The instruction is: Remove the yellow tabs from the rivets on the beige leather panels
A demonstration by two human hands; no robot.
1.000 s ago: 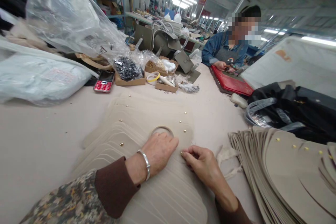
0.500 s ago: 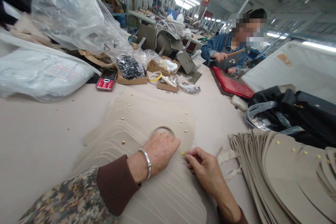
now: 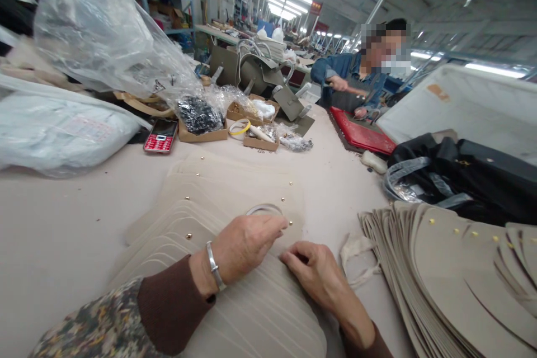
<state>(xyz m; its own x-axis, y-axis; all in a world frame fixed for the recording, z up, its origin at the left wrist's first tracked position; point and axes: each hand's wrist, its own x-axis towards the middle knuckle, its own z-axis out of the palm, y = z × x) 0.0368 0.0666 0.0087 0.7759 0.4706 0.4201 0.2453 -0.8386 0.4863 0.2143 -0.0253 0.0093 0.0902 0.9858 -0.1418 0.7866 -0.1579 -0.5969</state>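
Note:
My left hand [image 3: 245,243], with a silver bracelet at the wrist, is closed around the near side of a ring-shaped roll of tape [image 3: 265,208] above the stack of beige panels [image 3: 235,313]. Small gold studs [image 3: 189,236] dot the panels' far parts. Just right of it, my right hand [image 3: 319,271] is in a pinch, its fingertips down at the right side of the top panel. Whatever lies between those fingertips is hidden. A fanned stack of beige panels [image 3: 440,274] with yellow marks along the edge stands to the right.
Small cardboard boxes [image 3: 203,135] of wrapped parts and a red-keyed phone [image 3: 160,135] lie beyond the stack. Plastic bags [image 3: 62,128] crowd the left. At right are a black bag [image 3: 470,173] and a red board [image 3: 361,133], where another person [image 3: 348,78] holds a hammer.
The yellow bit at my right fingertips is now out of sight. My left hand has turned, with the roll tilting flatter. The view has shifted slightly right.

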